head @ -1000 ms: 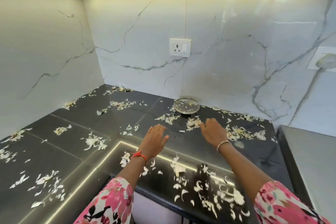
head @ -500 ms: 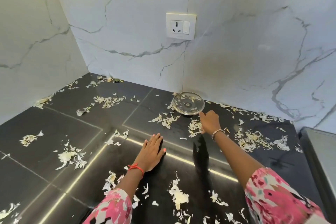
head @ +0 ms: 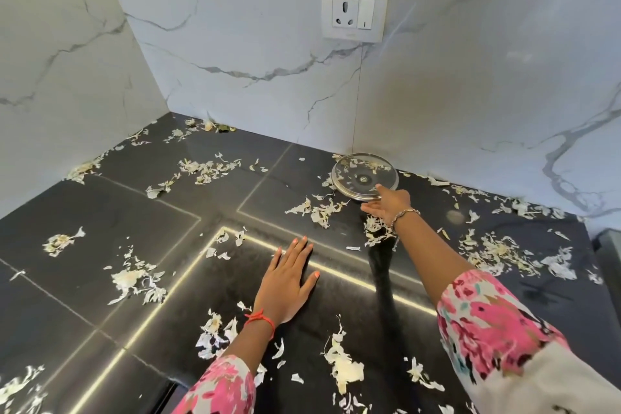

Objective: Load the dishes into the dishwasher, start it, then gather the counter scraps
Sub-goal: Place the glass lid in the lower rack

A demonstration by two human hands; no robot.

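Head view: my left hand [head: 289, 282] is flat on the counter [head: 111, 212], palm down, fingers straight and close together, thumb out to the side. It holds nothing. There's a red thread [head: 261, 317] on that wrist. My right hand [head: 389, 205] is extended toward the back, fingers straight and loosely spread, one fingertip on the near rim of the lid [head: 356, 171]. No grip that I can see. There's a bracelet [head: 405, 213] on that wrist. The lid is round, glass, metal-rimmed, and lies flat at the foot of the wall [head: 470, 77], below the socket [head: 355, 11]. The scraps [head: 319, 210] are pale papery bits, scattered all over the counter. One clump is just left of the right hand and another is under its wrist. A wide patch lies right of that arm, near the wall. One clump sits well left of the left hand, and more lie along the front edge and in the back-left corner. Some bits show on or through the lid, cannot tell which. Both sleeves [head: 487, 323] are pink floral.
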